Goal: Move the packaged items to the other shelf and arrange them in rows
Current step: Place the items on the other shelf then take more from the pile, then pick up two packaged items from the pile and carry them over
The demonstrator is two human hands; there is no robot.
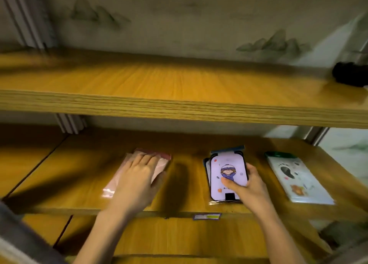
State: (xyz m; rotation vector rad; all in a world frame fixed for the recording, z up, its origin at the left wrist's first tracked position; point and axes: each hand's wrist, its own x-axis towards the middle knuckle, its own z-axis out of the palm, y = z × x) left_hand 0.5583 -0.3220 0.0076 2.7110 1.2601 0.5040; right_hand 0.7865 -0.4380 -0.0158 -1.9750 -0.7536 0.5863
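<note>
On the lower wooden shelf [83, 184] lie three groups of packaged items. A pink packet [113, 186] with a dark red top sits at the left, and my left hand [137, 176] lies flat on it, fingers spread. In the middle is a small stack of packets whose top one is lilac with a cartoon figure [227, 170]. My right hand [249, 186] grips that packet, thumb on its face and fingers around its right edge. At the right lies a white packet [294, 180] with a green top, untouched.
The upper wooden shelf [179, 84] holds only a dark object [350, 73] at its far right end. A small label [207, 216] is stuck on the lower shelf's front edge. Metal uprights stand at both sides, and a painted wall is behind.
</note>
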